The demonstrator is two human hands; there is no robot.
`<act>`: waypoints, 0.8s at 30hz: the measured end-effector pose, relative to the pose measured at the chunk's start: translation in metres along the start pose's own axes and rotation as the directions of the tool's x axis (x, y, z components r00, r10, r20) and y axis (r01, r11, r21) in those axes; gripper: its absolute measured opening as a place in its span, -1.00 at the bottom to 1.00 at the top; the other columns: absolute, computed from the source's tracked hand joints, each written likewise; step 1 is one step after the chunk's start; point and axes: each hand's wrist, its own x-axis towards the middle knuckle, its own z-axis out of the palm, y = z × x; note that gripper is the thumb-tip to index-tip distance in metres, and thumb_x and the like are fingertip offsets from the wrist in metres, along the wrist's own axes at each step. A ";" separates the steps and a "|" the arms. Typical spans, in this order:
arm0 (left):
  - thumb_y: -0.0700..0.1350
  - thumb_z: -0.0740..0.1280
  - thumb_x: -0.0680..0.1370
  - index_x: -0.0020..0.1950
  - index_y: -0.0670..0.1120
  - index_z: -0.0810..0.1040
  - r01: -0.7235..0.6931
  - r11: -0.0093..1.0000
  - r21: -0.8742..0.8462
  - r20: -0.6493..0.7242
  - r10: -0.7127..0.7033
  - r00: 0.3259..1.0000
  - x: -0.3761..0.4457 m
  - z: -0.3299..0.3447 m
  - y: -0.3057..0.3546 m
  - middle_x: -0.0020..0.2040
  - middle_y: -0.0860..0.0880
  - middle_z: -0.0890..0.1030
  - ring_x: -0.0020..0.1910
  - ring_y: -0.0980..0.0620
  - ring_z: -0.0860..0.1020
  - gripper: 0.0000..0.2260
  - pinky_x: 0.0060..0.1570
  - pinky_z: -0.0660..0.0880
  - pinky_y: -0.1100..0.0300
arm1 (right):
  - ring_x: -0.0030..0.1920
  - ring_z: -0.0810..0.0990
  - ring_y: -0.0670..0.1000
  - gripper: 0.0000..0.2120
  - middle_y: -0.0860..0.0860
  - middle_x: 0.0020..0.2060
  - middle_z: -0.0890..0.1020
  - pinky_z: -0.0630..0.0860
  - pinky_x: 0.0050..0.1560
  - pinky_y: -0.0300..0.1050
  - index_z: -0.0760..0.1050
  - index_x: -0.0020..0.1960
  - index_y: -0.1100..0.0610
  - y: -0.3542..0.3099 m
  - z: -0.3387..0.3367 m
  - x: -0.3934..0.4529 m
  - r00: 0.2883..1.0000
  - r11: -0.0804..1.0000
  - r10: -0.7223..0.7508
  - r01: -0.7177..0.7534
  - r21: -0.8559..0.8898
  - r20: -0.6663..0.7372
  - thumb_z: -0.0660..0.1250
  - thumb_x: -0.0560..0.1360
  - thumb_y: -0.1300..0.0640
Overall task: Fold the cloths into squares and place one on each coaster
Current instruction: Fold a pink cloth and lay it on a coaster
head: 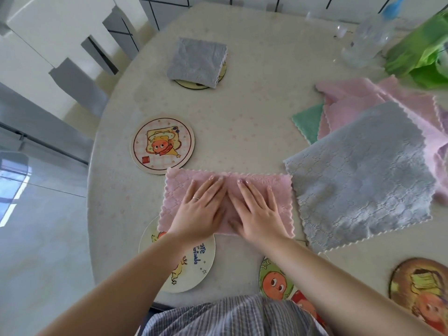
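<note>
Bright soft daylight, pale tabletop [254,122] a bit washed out, faint shadows, edges bent and stretched, far right corner blurry, floor shiny at left

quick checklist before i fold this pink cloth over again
1. Both hands flat on the pink scalloped-edge cloth: left hand and right hand press it, ok.
2. Cloth already a square: not ok, it lies as a wide rectangle.
3. Edges lined up: cannot tell, hands cover the middle.
4. Free coaster nearby: ok, the round cartoon-print coaster is bare.
5. Cloth clear of the spread grey cloth: not ok, their edges meet.
</note>
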 end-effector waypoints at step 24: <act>-0.08 0.32 0.50 0.09 0.04 0.54 -0.280 0.953 -0.112 -0.176 0.258 0.950 -0.038 -0.022 -0.017 0.07 0.11 0.58 0.10 0.09 0.48 -0.82 0.24 0.34 0.06 | 0.45 0.17 0.01 -0.60 0.02 0.42 0.31 -0.11 0.44 0.22 0.40 0.34 0.05 0.045 -0.040 0.006 0.994 0.991 -0.033 0.046 0.128 -0.103 0.16 0.54 -0.03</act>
